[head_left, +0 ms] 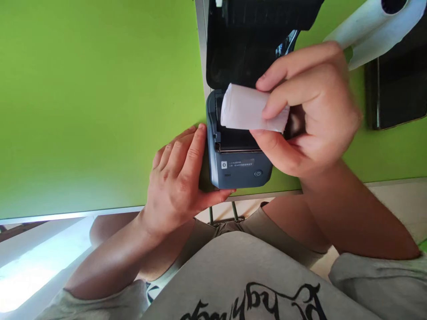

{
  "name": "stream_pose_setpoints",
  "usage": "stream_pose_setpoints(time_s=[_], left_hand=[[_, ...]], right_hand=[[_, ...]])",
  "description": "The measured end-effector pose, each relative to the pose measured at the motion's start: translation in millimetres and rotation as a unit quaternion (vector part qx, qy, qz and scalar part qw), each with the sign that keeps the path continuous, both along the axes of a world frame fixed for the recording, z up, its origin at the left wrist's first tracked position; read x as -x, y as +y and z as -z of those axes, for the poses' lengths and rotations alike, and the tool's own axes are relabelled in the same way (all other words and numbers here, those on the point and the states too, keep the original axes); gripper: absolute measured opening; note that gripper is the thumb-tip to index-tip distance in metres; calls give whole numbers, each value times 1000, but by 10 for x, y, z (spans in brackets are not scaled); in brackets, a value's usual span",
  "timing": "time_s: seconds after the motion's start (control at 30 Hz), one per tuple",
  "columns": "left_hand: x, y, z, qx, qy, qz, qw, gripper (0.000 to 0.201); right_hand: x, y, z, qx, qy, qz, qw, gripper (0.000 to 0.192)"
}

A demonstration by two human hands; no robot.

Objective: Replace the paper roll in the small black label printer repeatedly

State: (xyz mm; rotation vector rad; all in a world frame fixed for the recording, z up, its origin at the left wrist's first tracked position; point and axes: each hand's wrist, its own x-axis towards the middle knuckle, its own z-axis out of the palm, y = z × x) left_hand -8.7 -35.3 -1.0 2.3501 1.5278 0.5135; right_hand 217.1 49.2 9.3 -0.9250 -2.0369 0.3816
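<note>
Holding a small white paper roll [251, 109] between thumb and fingers, my right hand [310, 111] sits just above the open paper bay of the small blue-grey plastic label printer [238, 169]; the grip is closed firmly round the roll, thumb beneath and two fingers over its top. I see the roll lying roughly level, its left end free and its right end hidden in my grip. My left hand [178, 178] rests flat against the printer's left side, fingers together and extended, thumb tucked under the front corner, bracing rather than gripping. The printer's black hinged lid [247, 40] stands raised behind the bay. It all sits on a bright green tabletop [93, 98], near its front edge. A larger white paper roll [376, 26] lies at upper right, well apart, beside a flat black rectangular object [396, 93].
</note>
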Motion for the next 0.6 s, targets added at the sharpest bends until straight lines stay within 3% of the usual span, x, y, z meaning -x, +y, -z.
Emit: stream_pose_setpoints(time_s=[0.33,0.6], left_hand=[[1,0,-1,6,-7,-3,1000,106],[-5,2,-2,6,-6,-1,1000,103]], right_hand=[[-3,16,-20,-3,-12,-10,1000,7],[35,-40,-61,74,-2,-8,997,11]])
